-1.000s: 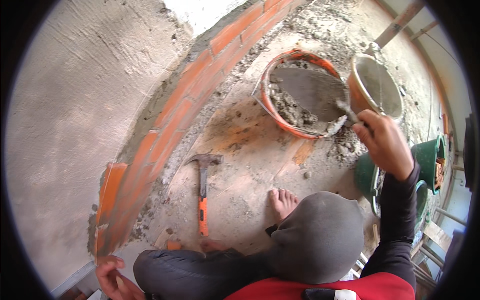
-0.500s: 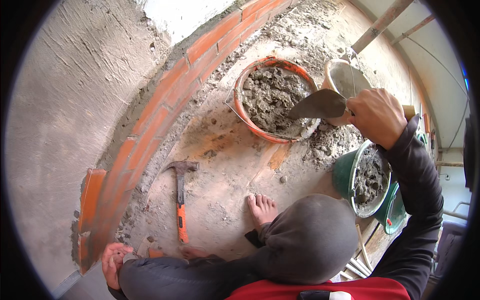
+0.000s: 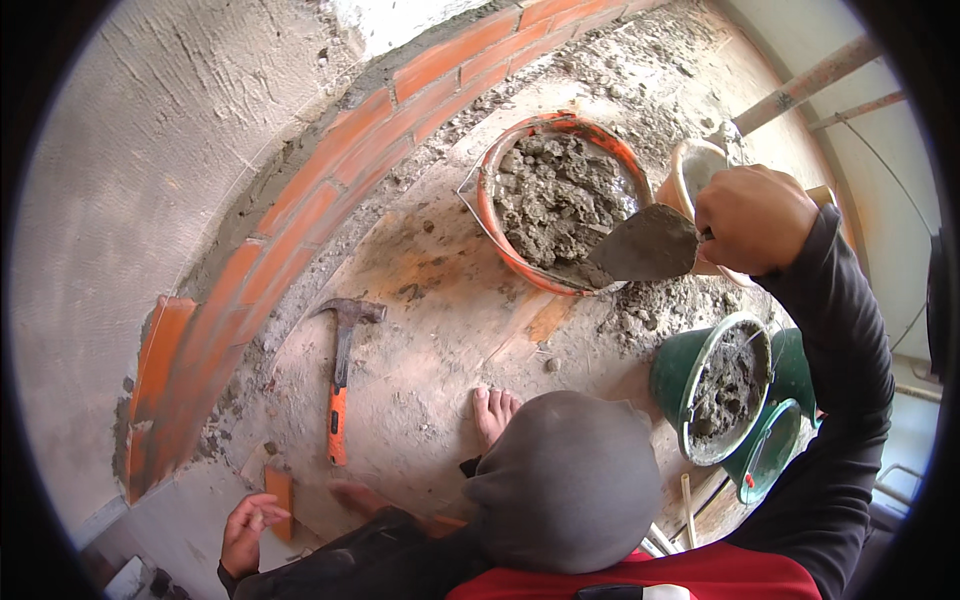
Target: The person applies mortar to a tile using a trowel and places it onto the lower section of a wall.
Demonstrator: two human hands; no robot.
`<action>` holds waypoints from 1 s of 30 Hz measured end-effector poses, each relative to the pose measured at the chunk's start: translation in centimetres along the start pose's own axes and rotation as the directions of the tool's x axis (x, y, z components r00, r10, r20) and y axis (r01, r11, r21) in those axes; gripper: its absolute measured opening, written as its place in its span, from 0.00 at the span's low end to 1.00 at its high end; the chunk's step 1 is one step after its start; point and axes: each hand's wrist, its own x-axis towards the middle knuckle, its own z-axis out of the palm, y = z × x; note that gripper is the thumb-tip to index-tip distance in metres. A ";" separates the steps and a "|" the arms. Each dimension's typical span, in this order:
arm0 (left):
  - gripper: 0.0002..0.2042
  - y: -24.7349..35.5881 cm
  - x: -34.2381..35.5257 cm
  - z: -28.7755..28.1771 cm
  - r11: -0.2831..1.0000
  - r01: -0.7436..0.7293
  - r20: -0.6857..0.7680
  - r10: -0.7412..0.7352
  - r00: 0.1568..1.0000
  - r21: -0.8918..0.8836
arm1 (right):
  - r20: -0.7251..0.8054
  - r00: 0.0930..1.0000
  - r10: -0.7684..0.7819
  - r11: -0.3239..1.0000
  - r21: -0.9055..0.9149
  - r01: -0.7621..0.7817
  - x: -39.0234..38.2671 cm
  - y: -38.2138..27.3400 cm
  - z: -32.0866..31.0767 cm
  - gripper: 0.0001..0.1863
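Notably, the right hand was gripping a trowel, fingers closed about its handle, just to the right of the orange bucket. The blade crossed the near right rim of that bucket, its tip above the grey mortar; contact between tip and mortar could not be confirmed. The left hand was well left of the orange bucket and nearer the person, its fingers loosely curled; whether they pinched anything could not be told. Just beside it lay 1 loose brick. On the floor, left of the bucket and nearer the person, lay 1 hammer with an orange-and-black handle. A curved brick wall ran along the bucket's left side, apart from it. To the bucket's right stood a pale-rimmed bucket, partly hidden by the right hand. Right of the orange bucket and nearer the person stood 1 green bucket filled with similar mortar, with 2 further green buckets close by.
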 end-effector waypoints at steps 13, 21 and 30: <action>0.23 7.6 2.3 3.9 0.979 -0.062 0.455 -0.034 0.890 0.195 | 0.284 0.955 -0.080 0.733 0.666 -0.137 2.2 6.6 5.1 0.14; 0.20 4.2 9.5 3.0 0.987 0.030 0.588 -0.117 0.800 0.155 | -0.361 0.893 0.267 0.838 0.544 -0.031 -1.6 -0.7 9.4 0.12; 0.23 -1.1 21.1 7.5 0.886 -0.154 0.852 -0.354 0.386 0.437 | -0.237 0.938 0.254 0.820 0.568 -0.079 -0.9 -3.6 5.1 0.12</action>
